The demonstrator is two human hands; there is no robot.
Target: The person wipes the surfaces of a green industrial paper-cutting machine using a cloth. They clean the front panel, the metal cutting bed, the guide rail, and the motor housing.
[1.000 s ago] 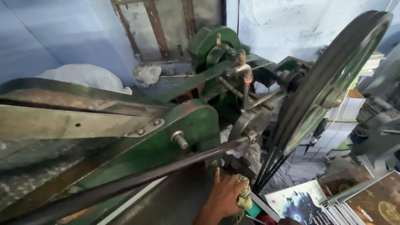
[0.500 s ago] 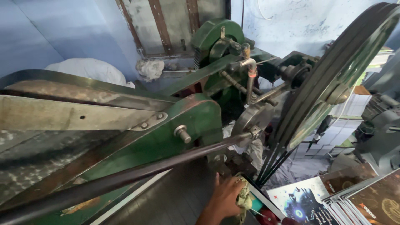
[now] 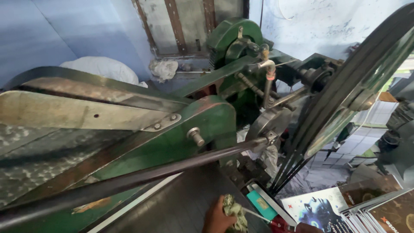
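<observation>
My left hand (image 3: 217, 219) is at the bottom edge, closed on a crumpled greenish rag (image 3: 235, 211), resting on the dark flat bed (image 3: 181, 207) of a big green machine (image 3: 202, 125). A thin metal rod (image 3: 258, 215) runs from the rag to a small red object (image 3: 281, 224). Only a sliver of my right hand (image 3: 308, 228) shows at the bottom edge beside that red object; its grip is hidden. A long dark bar (image 3: 142, 177) crosses just above my left hand.
A large flywheel with dark belts (image 3: 345, 99) stands to the right. Printed sheets and booklets (image 3: 340, 207) are stacked at the lower right. A teal card (image 3: 261, 205) lies by the bed's edge. A white sack (image 3: 101, 69) sits behind the machine.
My left hand with the rag has dropped lower in the view, to the bottom edge. The thin rod and red object now show beside it.
</observation>
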